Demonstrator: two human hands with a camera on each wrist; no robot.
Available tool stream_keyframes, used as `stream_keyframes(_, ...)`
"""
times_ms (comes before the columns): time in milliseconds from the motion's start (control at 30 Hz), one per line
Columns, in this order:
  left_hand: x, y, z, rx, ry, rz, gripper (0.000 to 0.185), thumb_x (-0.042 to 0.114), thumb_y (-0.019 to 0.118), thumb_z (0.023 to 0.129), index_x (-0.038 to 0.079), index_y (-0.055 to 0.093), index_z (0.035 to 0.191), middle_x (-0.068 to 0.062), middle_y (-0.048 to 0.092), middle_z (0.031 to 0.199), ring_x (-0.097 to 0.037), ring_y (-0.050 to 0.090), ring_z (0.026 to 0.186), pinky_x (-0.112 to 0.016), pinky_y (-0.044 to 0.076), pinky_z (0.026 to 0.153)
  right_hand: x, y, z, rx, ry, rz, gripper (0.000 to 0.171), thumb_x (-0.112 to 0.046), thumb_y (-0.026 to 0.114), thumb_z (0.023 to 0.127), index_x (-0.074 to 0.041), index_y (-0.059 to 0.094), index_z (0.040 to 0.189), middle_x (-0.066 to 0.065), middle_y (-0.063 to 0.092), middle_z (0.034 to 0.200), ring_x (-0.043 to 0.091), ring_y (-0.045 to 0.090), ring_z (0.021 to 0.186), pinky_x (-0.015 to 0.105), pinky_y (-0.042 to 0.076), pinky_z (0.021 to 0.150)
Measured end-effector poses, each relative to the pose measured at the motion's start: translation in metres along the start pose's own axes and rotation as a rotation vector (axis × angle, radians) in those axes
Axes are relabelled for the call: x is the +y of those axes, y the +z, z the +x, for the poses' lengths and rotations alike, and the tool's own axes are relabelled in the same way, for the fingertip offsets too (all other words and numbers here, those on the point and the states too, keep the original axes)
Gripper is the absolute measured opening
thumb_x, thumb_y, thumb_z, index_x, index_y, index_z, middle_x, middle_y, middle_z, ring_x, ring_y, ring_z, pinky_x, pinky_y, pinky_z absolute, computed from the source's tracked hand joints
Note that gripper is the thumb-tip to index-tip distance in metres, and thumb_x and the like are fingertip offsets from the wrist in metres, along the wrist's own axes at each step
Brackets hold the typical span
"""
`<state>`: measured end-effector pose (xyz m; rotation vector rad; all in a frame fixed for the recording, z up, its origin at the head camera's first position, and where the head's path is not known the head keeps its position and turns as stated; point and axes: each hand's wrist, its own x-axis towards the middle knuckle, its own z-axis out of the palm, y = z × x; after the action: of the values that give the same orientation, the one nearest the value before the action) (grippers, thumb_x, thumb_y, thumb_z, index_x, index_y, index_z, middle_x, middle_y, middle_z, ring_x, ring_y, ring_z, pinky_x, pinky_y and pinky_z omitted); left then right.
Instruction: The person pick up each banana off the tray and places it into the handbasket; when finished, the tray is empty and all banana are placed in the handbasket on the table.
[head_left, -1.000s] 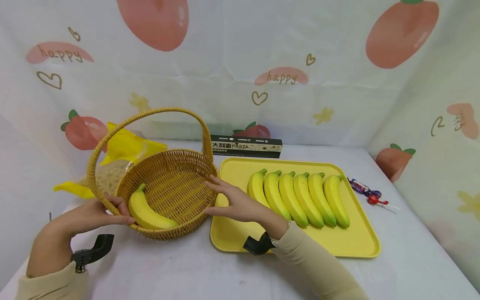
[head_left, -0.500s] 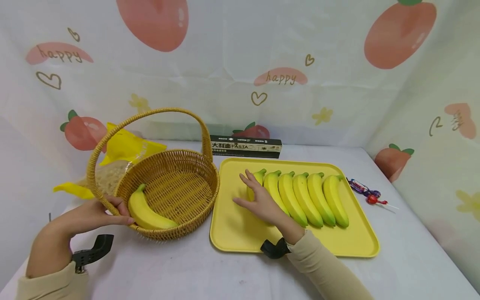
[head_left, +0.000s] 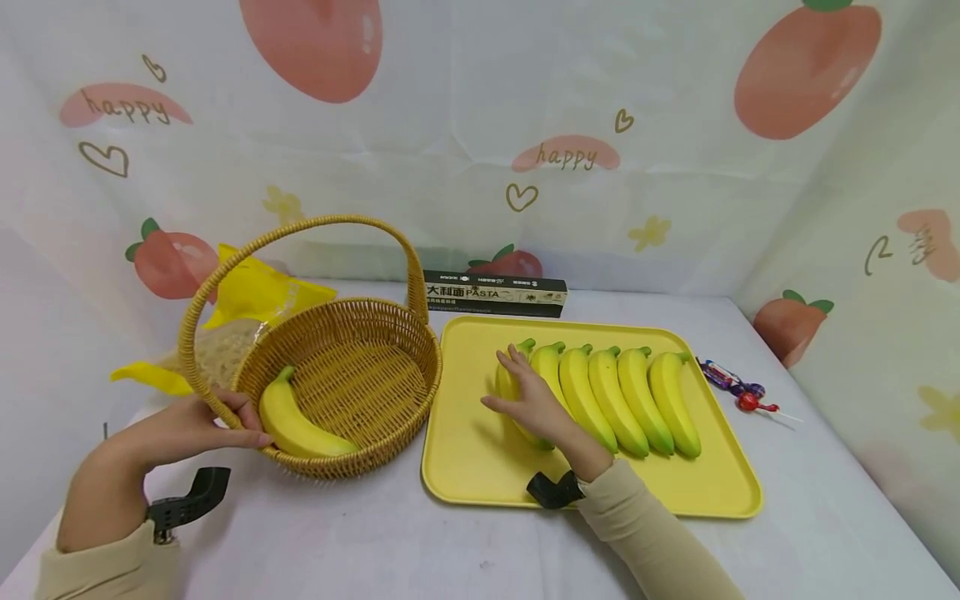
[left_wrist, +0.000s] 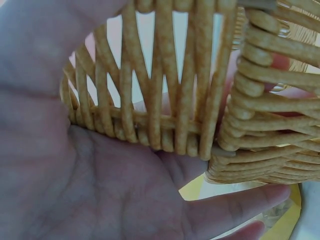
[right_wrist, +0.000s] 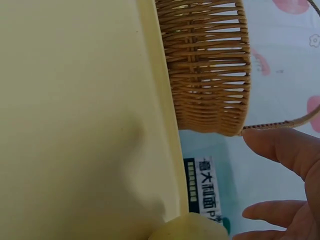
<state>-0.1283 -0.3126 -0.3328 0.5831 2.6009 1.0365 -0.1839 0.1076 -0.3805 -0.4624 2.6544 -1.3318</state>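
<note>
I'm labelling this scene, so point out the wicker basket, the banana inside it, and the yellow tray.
Wicker basket (head_left: 367,387): head view, on its bare woven floor.
Banana in the basket (head_left: 295,425): head view, middle of its curved body.
Yellow tray (head_left: 476,472): head view, bare surface near its front edge.

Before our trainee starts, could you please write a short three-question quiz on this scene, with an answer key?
1. How many bananas lie on the yellow tray?
2. True or false: the left hand is resting on the yellow tray.
3. Which item sits just beyond the yellow tray's far edge?
A) lollipop
B) pasta box
C) yellow bag

Key:
1. Six.
2. False; it grips the basket.
3. B.
</note>
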Motion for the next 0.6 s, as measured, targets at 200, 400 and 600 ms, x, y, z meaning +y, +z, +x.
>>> stream_keyframes(200,0.001,0.000,0.000,0.005,-0.013,0.011,0.007,0.018,0.066,0.086,0.014,0.065,0.080,0.006,0.064,0.077,-0.007,0.053,0.077,-0.022,0.038,0.068,0.006,0.002,0.002,-0.016,-0.004,-0.027,0.074,-0.016,0.067,0.086,0.000,0.026,0.145,0.021,0.012,0.155,0.035,0.006,0.144,0.055,0.016,0.112)
stream_keyframes(400,0.001,0.000,0.000,0.008,-0.026,0.018,0.007,0.019,0.066,0.086,0.014,0.065,0.080,0.006,0.064,0.077,-0.007,0.052,0.078,-0.023,0.037,0.068,0.009,0.003,0.002,-0.014,-0.024,-0.054,0.073,-0.005,0.066,0.084,0.003,0.026,0.144,0.023,0.012,0.154,0.039,0.005,0.143,0.055,0.017,0.111)
stream_keyframes(600,0.001,0.000,0.000,0.007,-0.043,0.023,0.008,0.020,0.065,0.086,0.013,0.064,0.081,0.006,0.064,0.077,-0.007,0.051,0.078,-0.023,0.037,0.068,0.013,0.005,0.004,-0.028,-0.045,-0.095,0.073,0.002,0.065,0.082,0.007,0.024,0.143,0.027,0.007,0.153,0.041,0.004,0.142,0.053,0.017,0.112)
